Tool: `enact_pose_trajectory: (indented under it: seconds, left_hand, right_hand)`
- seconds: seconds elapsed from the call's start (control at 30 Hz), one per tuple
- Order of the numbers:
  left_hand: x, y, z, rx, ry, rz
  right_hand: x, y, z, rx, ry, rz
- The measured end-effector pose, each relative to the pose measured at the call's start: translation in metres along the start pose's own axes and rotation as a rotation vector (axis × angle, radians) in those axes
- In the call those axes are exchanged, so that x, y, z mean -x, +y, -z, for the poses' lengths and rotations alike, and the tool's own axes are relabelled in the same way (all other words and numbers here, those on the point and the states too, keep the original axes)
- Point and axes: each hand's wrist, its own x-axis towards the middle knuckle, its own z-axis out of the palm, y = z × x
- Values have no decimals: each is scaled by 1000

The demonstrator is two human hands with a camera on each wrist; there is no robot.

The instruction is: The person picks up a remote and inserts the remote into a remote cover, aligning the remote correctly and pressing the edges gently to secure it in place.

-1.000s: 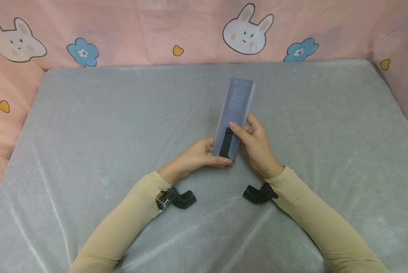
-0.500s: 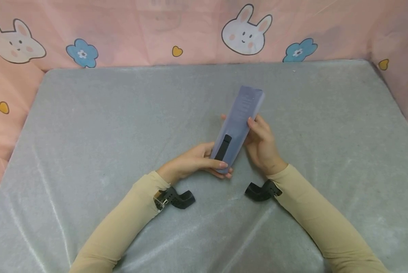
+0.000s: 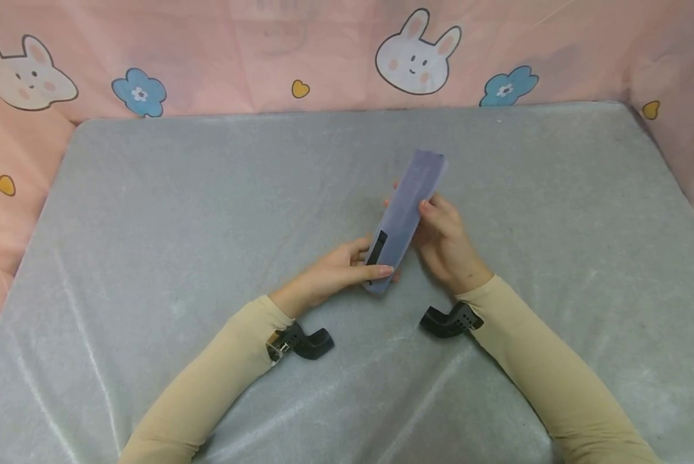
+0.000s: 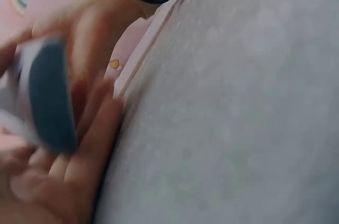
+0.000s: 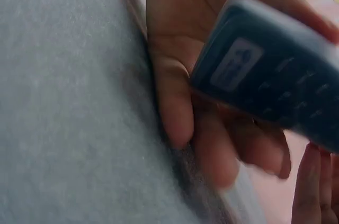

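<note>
A long, slim blue-violet box [image 3: 407,209] is held above the table, slanting up to the right, with a black shape [image 3: 377,248] on its lower face. My left hand [image 3: 335,272] grips the lower end, thumb across the face and fingers beneath. Higher up, my right hand [image 3: 446,241] holds the right edge with its thumb, its fingertips showing past the left edge. In the right wrist view the dark blue side [image 5: 275,83] bears a pale label [image 5: 237,64] and several small marks too blurred to read. The left wrist view shows the box's blue end [image 4: 52,99].
A grey velvety cloth [image 3: 207,180] covers the table. Pink fabric [image 3: 207,51] with rabbits, flowers and hearts rises behind it and along both sides. A black wrist mount [image 3: 308,341] juts from the left sleeve, another black mount [image 3: 448,321] from the right.
The box has leaned further right and rolled, so its printed face shows narrower. My right thumb has shifted from the face beside the black shape to the right edge.
</note>
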Motion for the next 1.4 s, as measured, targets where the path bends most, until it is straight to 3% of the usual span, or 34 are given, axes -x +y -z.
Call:
enact_pose_trajectory:
  seconds: [0.13, 0.23, 0.3, 0.67, 1.0, 1.2, 1.27, 1.4]
  left_hand:
    - [-1, 0, -4, -215, 171, -67]
    - [-2, 0, -5, -329, 241, -115]
    - [-2, -1, -6, -353, 261, -138]
    - [-2, -3, -8, -334, 289, -191]
    - [-1, -2, -9, -390, 304, -222]
    - [1, -3, -8, -433, 288, -258]
    - [1, -3, -7, -411, 269, -267]
    - [1, -4, -6, -257, 197, -243]
  right_hand:
    - [0, 0, -1, 19, 36, -2]
    - [0, 0, -4, 14, 62, 9]
    - [0, 0, -6, 10, 82, 16]
    - [1, -2, -13, 65, 157, 16]
    - [0, -1, -18, 257, 225, 62]
    - [1, -2, -22, 339, 217, 83]
    - [2, -2, -22, 368, 215, 84]
    - [2, -3, -24, 389, 209, 83]
